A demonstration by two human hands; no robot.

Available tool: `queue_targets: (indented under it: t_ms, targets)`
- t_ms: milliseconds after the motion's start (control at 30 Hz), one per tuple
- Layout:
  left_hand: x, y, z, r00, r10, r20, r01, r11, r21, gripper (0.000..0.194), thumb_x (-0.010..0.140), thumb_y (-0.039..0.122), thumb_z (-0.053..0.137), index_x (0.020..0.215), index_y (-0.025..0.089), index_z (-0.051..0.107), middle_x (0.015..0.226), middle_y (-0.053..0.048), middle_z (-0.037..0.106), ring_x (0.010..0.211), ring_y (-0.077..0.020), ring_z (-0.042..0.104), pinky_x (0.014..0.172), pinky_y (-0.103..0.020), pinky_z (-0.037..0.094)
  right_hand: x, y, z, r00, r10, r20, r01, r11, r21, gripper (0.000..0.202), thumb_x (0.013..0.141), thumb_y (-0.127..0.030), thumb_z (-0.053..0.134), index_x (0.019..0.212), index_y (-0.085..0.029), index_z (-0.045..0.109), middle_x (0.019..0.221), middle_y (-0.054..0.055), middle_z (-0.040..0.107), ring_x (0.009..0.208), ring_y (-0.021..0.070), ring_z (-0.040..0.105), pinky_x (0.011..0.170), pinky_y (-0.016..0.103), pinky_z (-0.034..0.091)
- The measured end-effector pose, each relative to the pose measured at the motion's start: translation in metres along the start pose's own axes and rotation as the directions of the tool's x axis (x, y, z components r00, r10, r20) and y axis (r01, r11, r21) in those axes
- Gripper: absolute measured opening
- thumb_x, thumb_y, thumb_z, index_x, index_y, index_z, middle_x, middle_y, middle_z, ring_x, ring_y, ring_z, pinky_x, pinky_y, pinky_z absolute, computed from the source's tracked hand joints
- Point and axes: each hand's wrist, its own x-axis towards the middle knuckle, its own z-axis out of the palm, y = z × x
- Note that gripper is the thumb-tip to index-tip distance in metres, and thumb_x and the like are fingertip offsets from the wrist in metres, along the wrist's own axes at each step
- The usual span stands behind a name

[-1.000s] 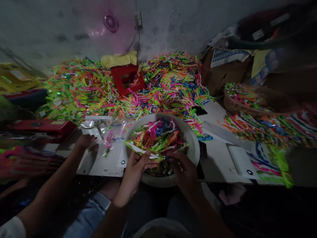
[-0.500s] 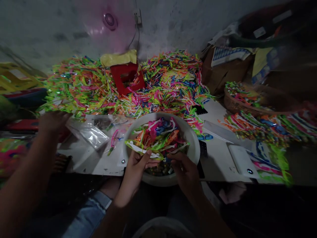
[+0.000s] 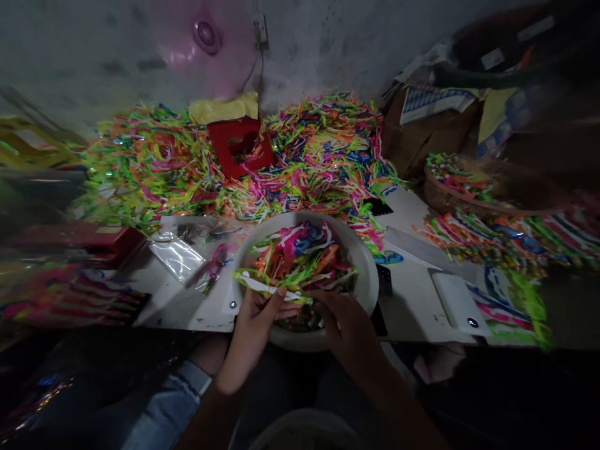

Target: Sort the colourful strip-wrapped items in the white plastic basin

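Above the near side of a round white bowl, the person's left hand grasps a yellow-green and white plastic strip between thumb and fingers, holding it slantwise across the bowl. The right hand is bent inward with its fingertips at the strip's right end; whether they pinch that end cannot be told. To do this well, the left grip would best sit near the end being handled, firm but light, since such thin plastic looks likely to bend. Working over the bowl should let anything dropped land on its mixed coloured strips or on the small dark pieces at its front.

Beneath the bowl is a pale table, scuffed along its front edge. Behind the bowl, a heap of bright strips spreads back towards a grey wall, with a red stand among it. Left of the bowl lies a clear plastic bag; to its right are a white gadget and, farther back, a brown basin. High behind the bowl is a pink fan. The room is dim.
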Motion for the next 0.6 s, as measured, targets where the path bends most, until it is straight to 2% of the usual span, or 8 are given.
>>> queue_targets:
  t_ms: [133,300,467,600]
  targets:
    - [-0.003,0.001,0.0,1.0,0.011,-0.01,-0.01,0.998,0.057,0.039,0.07,0.035,0.067,0.097,0.016,0.045,0.086,-0.004,0.068,0.062,-0.016,0.066,0.058,-0.027,0.056,-0.001,-0.003,-0.003,0.994,0.048,0.097,-0.046,0.999,-0.022,0.023,0.089,-0.017,0.038,0.102,-0.017,0.056,0.091,0.008,0.063,0.082,0.0201,0.056,0.072,0.031,0.041]
    - [-0.009,0.005,0.0,0.999,0.02,-0.032,-0.017,0.996,0.09,0.038,0.068,0.037,0.068,0.092,0.017,0.046,0.077,-0.001,0.068,0.056,-0.0146,0.064,0.053,-0.025,0.054,-0.007,-0.004,-0.001,0.989,0.092,0.112,-0.105,0.988,0.113,0.021,0.09,-0.022,0.035,0.1,-0.019,0.054,0.092,0.006,0.062,0.084,0.019,0.056,0.073,0.03,0.041]
    - [-0.019,0.01,0.006,0.984,0.163,-0.072,-0.154,0.981,0.121,0.029,0.069,0.033,0.068,0.088,0.018,0.051,0.079,0.001,0.066,0.068,-0.0121,0.062,0.062,-0.021,0.051,-0.006,-0.007,-0.008,0.963,0.13,0.238,-0.198,0.938,0.286,0.023,0.091,-0.03,0.035,0.104,-0.02,0.052,0.096,0.006,0.062,0.086,0.0173,0.057,0.072,0.026,0.043]
    - [-0.028,0.008,0.01,0.983,0.182,0.007,-0.182,0.976,0.123,0.023,0.073,0.03,0.064,0.089,0.019,0.052,0.077,0.002,0.064,0.071,-0.0101,0.059,0.066,-0.018,0.047,-0.005,-0.003,-0.008,0.955,0.087,0.284,-0.19,0.914,0.359,0.022,0.088,-0.033,0.041,0.093,-0.018,0.056,0.078,0.002,0.061,0.069,0.015,0.056,0.058,0.022,0.041]
